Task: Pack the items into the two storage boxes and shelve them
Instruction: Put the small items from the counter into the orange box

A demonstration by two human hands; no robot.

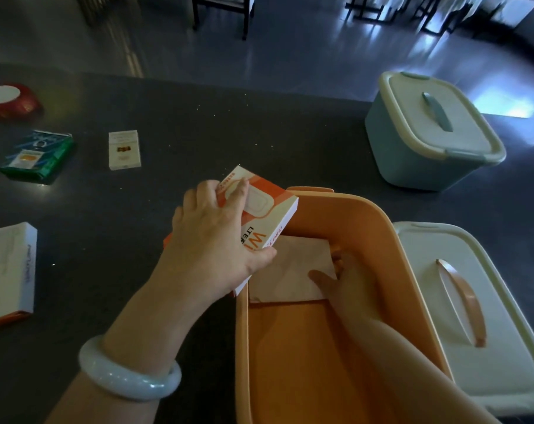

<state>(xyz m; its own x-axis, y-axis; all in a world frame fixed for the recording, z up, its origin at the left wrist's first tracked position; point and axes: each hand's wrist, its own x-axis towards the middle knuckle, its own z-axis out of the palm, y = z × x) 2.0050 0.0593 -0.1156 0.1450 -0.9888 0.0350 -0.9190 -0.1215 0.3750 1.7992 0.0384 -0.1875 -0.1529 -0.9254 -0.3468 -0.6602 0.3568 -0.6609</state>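
Packing goes best if the left hand (216, 240), gripping the orange-and-white carton (265, 209) over the orange box's (381, 228) rim, lowers it flat beside the packet (287, 270) the right hand's (348, 289) relaxed fingers rest on.

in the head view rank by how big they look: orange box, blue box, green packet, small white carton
1. orange box, though nearest the camera
2. blue box
3. green packet
4. small white carton

Dark speckled table (198, 123); glossy grey floor (290, 41) beyond; dark chair legs (245, 16) at top
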